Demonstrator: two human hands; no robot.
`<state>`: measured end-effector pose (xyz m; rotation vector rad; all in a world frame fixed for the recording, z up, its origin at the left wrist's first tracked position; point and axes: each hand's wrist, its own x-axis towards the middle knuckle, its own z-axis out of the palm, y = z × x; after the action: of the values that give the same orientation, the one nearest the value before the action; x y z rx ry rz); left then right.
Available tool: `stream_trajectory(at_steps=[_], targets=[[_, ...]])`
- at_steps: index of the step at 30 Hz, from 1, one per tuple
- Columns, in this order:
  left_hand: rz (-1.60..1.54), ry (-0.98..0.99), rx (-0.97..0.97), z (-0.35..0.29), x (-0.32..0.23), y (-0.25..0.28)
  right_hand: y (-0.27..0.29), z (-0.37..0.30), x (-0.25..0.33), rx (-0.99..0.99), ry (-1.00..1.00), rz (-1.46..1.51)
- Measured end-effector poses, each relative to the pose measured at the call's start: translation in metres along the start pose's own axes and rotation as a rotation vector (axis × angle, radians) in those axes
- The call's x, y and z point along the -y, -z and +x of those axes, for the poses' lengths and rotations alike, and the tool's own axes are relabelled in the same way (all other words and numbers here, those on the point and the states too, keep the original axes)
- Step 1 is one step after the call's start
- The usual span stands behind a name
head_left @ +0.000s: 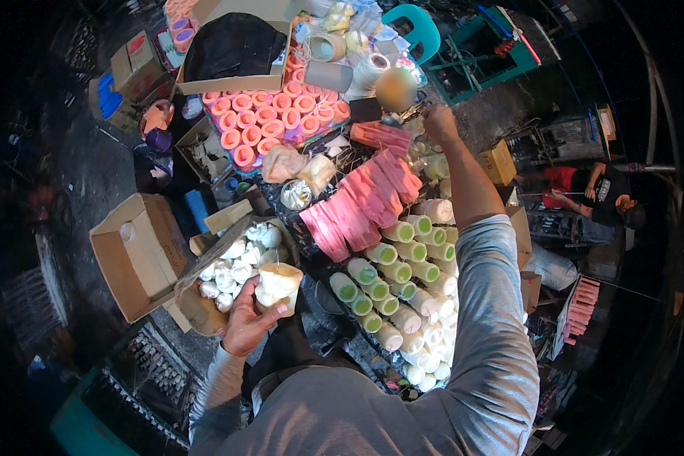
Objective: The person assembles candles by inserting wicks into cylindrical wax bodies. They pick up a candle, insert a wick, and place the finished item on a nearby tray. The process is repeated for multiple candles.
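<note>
The left grip is closed around a cream-coloured, cup-shaped piece, fingers along its left side and thumb across its lower front. The right grip reaches well ahead and to the right, its fingers curled among small clutter; whether it grasps anything I cannot tell. Just ahead and left of the left grip, white rounded bundles fill a brown container. Farther left stands an open cardboard box with faint print on its side, too small to read. To the right of the left grip are pale cylinders with green ends; ahead of these, between the two grips, lie pink strips. Left of the right grip and farther ahead, orange-pink ring-topped cylinders sit in rows. The markings show best around the right grip: a yellow box just beyond the right forearm bears dark print, and farther right a co-worker wears a dark shirt with pale chest lettering too small to make out. Far ahead of the left grip, a brown carton shows a reddish patch.
</note>
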<state>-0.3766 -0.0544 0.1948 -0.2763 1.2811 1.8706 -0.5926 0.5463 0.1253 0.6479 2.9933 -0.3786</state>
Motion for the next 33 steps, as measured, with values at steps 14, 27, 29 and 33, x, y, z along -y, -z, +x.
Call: stream_trajectory(at_steps=[14, 27, 29, 33], targets=[[-0.076, -0.044, 0.058, 0.000, 0.009, 0.002, -0.041, -0.038, 0.131, -0.070, 0.346, 0.330], [-0.017, -0.124, -0.028, -0.032, 0.049, 0.016, -0.116, 0.026, 0.198, -0.044, 0.688, -0.027], [0.041, -0.141, -0.038, -0.033, 0.052, 0.018, -0.115, 0.032, 0.201, 0.025, 0.697, 0.000], [0.003, -0.103, -0.056, -0.031, 0.053, 0.014, -0.125, 0.032, 0.220, 0.104, 0.172, 0.254]])
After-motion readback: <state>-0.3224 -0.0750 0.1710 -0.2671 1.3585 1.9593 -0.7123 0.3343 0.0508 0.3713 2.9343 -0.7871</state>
